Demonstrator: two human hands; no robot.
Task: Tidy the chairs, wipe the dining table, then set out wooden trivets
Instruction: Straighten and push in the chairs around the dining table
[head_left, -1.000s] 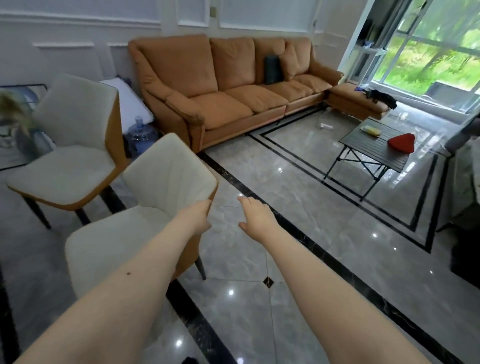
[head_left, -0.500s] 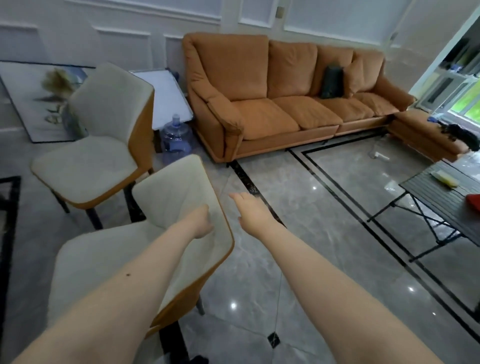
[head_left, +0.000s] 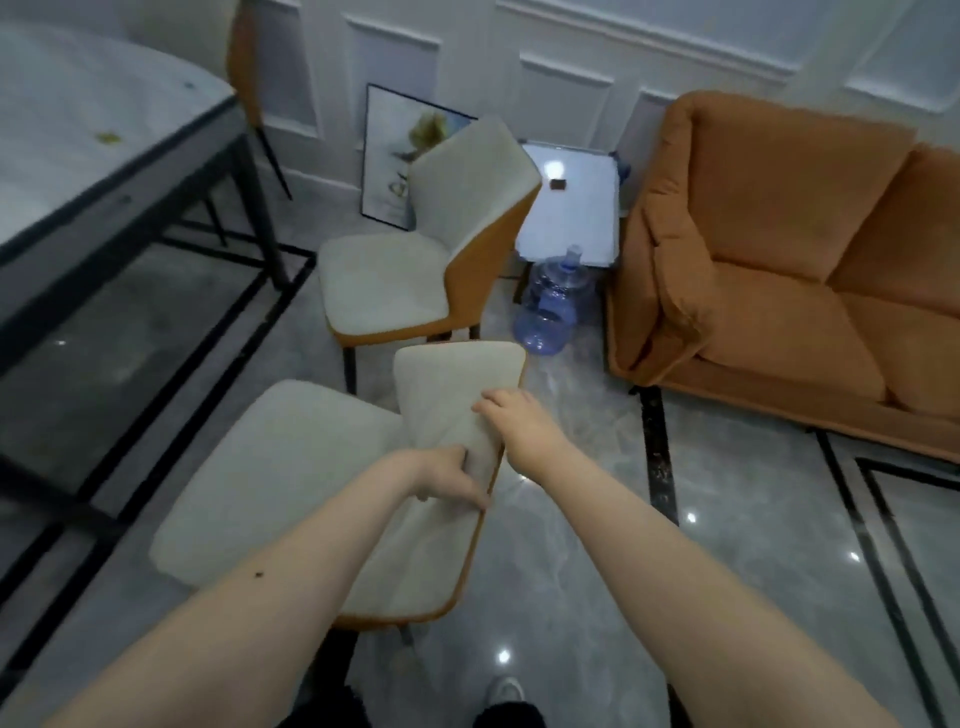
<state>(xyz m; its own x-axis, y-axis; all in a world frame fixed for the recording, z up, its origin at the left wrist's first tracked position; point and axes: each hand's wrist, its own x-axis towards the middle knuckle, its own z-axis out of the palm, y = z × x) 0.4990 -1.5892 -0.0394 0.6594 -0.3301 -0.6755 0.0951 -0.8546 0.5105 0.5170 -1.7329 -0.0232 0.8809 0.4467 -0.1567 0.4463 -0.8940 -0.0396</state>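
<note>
A cream and orange dining chair (head_left: 291, 483) stands right in front of me, its seat toward the left. My left hand (head_left: 451, 478) grips the lower edge of its backrest, and my right hand (head_left: 519, 426) holds the backrest's right edge. A second matching chair (head_left: 415, 270) stands just beyond it. The dining table (head_left: 93, 135), white-topped on a dark frame, fills the upper left, with a small yellowish scrap on it. No trivets are in view.
A third chair's orange back (head_left: 244, 67) shows behind the table. An empty blue water jug (head_left: 553, 301), a whiteboard (head_left: 571, 202) and a framed picture (head_left: 395, 156) lean near the wall. An orange sofa (head_left: 789, 270) stands at right on glossy grey floor tiles.
My view has swung left, bringing the dining table in. My right hand, free in the air before, has closed on the near chair's backrest, and the left hand has shifted its grip lower.
</note>
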